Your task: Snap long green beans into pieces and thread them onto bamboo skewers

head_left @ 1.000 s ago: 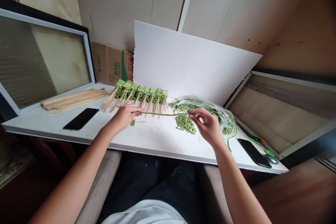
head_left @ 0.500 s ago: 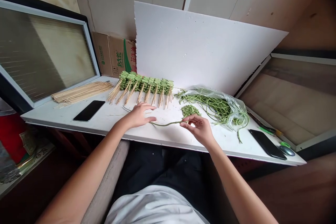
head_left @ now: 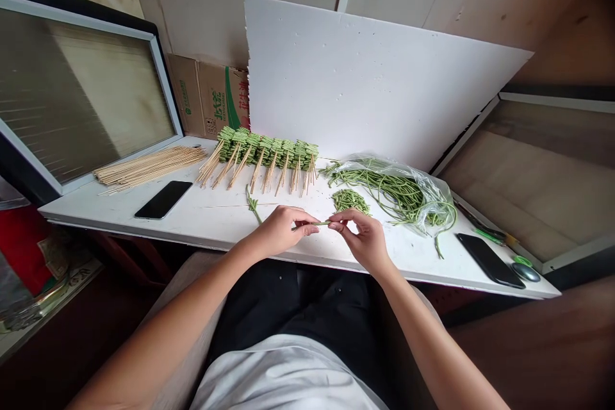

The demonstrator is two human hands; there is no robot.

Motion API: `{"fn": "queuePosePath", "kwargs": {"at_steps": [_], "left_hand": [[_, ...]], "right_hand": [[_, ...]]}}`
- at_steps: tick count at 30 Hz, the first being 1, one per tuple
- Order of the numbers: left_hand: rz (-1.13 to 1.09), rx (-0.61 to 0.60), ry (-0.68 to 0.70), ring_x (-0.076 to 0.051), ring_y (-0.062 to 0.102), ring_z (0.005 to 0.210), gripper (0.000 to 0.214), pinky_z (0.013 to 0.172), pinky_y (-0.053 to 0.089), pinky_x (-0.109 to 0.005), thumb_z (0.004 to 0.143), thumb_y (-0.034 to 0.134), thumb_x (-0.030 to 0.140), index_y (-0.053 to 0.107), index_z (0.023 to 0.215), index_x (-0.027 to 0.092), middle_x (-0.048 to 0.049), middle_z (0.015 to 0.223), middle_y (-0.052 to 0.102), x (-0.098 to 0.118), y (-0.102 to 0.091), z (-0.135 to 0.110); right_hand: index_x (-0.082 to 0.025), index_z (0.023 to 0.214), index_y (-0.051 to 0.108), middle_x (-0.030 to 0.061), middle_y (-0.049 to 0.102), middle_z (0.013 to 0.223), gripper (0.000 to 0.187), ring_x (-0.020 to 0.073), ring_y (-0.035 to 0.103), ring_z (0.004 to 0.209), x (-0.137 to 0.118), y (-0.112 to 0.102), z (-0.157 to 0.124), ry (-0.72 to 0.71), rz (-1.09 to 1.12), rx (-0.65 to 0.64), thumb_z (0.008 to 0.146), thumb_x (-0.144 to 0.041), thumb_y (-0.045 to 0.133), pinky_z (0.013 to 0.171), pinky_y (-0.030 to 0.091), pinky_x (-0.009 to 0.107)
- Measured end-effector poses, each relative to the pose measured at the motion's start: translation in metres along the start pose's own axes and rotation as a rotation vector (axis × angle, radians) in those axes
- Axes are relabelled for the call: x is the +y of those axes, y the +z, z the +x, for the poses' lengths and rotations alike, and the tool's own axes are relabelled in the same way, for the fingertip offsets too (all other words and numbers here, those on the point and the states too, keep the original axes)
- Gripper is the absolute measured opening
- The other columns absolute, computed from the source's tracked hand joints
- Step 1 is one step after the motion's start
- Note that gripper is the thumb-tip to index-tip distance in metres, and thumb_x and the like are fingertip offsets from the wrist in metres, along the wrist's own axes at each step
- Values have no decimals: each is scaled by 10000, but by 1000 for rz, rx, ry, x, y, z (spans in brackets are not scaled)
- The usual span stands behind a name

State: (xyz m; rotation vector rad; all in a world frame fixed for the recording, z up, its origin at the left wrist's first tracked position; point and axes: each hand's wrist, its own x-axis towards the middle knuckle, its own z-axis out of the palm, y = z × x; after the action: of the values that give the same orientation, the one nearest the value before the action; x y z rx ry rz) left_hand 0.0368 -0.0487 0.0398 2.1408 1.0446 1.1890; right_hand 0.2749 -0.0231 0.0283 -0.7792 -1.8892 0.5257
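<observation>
- Left hand [head_left: 284, 228]: thumb and fingers pinch a bean [head_left: 323, 223]; the hold looks light, as suits something so thin.
- Right hand [head_left: 364, 237]: its thumb and fingertips pinch the same bean, just beside the left fingertips. With the two holds so near, only a short stretch shows between them, which would make that stretch easy to steady or bend.
- The bean is held over the near part of the table [head_left: 398, 251], in front of the lap, probably because both forearms reach there comfortably.
- Just beyond the left hand, to its left, lies a green strand [head_left: 253, 204] (whether it is the tail of the held bean, I cannot tell).
- Just beyond the right hand sits a pile [head_left: 350, 200] of short pieces, within easy reach of those fingers.
- Farther right of the grip, long beans [head_left: 384, 183] spill from a clear bag [head_left: 439, 189]; its mouth faces the hands, seemingly for access.
- Beyond and left of the grip, loaded skewers [head_left: 273, 146] lie in a row, bare ends toward the person, perhaps for easy grasping.
- Well left of the grip, bare skewers [head_left: 151, 166] lie roughly parallel in a bundle, apart from the loaded ones, presumably to avoid mixing.
</observation>
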Motion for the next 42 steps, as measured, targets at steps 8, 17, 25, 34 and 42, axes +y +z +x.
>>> {"fn": "queuePosePath", "kwargs": {"at_steps": [8,17,25,34,42], "left_hand": [[-82,9,27,-200,741,865,141,813,577,-295,954,753,274,845,1030,197,-75,953,820,4,5,-2],[-51,29,52,-209,734,871,154,797,555,-305,971,733,316,842,977,207,-73,942,819,6,7,-3],[163,0,146,-181,727,790,180,967,427,-398,963,693,171,806,837,234,-17,845,812,1,13,-5],[182,-120,143,-152,686,756,253,977,346,-404,952,609,140,781,789,228,0,810,801,-1,11,-4],[133,-193,118,-167,699,780,234,997,373,-395,953,642,161,801,800,242,-1,838,815,-6,9,-4]], "right_hand": [[-270,986,703,60,738,932,66,241,621,889,-8,2,0,-142,-135,-102,1023,-299,658,769,540,409],[-270,971,690,52,715,907,34,240,585,873,-15,5,-2,-156,-110,-119,1004,-279,689,762,510,399],[-260,934,657,39,698,840,246,245,586,890,-15,14,-7,-195,-83,-139,955,-42,544,821,509,416],[-267,934,712,51,689,860,325,247,598,940,-8,12,-8,-166,6,-254,876,-6,528,807,578,411],[-258,935,729,65,688,909,313,231,628,968,-13,8,-5,-157,68,-340,912,-18,529,779,592,367]]}}
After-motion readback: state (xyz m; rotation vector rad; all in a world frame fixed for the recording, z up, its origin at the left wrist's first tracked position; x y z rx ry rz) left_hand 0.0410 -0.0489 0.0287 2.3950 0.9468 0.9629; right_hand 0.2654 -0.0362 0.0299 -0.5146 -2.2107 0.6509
